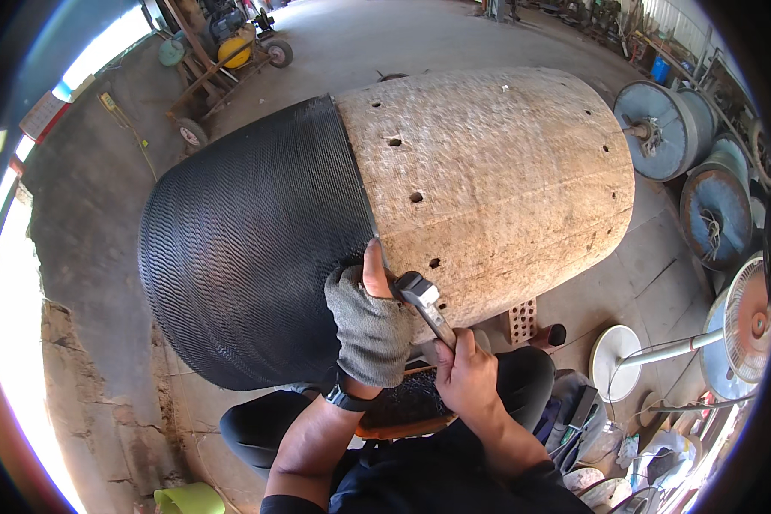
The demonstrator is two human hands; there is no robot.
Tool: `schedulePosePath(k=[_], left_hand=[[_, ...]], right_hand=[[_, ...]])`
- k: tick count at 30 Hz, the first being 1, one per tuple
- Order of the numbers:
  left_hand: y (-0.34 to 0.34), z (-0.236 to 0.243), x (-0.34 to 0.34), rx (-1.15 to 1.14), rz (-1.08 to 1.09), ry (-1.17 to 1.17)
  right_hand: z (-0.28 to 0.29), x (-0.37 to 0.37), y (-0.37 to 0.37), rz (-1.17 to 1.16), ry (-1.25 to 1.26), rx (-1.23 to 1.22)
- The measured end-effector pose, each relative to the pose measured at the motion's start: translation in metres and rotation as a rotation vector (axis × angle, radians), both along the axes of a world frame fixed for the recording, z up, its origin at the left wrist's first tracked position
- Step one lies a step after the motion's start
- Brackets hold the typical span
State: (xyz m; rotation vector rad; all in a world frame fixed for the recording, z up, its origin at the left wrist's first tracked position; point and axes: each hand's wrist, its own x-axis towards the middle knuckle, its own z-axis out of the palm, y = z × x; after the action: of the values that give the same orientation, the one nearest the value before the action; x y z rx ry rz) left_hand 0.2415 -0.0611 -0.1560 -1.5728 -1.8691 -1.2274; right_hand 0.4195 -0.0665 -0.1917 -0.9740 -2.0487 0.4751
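Note:
A large barrel-shaped wooden drum lies on its side before me. Its left part is wrapped in black ribbed cord laid in close turns. My left hand, in a grey knitted glove with a bare thumb, is closed against the edge where the black winding meets the wood. Whatever it grips, if anything, is hidden. A hammer is in my right hand, its fingers wrapped round the metal handle. The hammer's head is just right of the left thumb, near the wood.
Dark holes dot the drum. Below it stands a perforated brick. Large metal spools and a fan line the right side. At the far left is a wheeled cart; a green container sits at lower left.

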Motion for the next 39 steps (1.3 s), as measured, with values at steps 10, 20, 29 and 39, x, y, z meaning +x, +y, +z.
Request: schedulePosePath(k=[10,20,29,39], left_hand=[[-0.033,0.016,0.019,-0.174,0.061,-0.019],[-0.105,-0.114,0.050,-0.668,-0.535,0.138],[-0.097,-0.173,0.076,-0.816,-0.271,-0.234],[-0.096,-0.144,0.072,-0.623,-0.303,-0.348]], right_hand=[[-0.006,0.000,-0.001,-0.021,-0.035,0.058],[-0.022,0.004,0.000,0.054,0.159,0.155],[-0.028,0.004,0.002,0.063,0.092,0.198],[-0.045,0.006,0.013,0.008,0.089,0.367]])
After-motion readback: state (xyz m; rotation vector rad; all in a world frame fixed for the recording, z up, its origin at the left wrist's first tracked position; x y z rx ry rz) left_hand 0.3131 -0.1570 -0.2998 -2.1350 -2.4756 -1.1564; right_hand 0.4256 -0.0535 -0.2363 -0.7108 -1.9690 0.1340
